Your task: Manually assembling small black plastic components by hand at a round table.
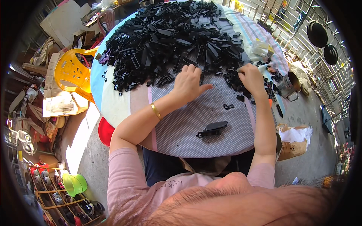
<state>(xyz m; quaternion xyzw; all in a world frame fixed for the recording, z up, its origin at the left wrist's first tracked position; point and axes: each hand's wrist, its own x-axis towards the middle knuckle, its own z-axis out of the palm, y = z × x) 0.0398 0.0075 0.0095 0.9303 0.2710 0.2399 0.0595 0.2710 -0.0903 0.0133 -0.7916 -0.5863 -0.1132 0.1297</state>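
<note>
Grey dotted cloth bears 1 black casing near its front edge; beyond, the left hand spreads its thumb from bent fingers and the right hand curls nearly closed, what either grips I cannot tell; farther off lies a heap of black parts

Shirt: pale mauve-pink, sleeves short, ending above the elbow. Dark lettering across the chest. Left wrist bears a smooth, gold-coloured bangle. Trousers: dark navy, partly visible. Left hand and right hand bare.
</note>
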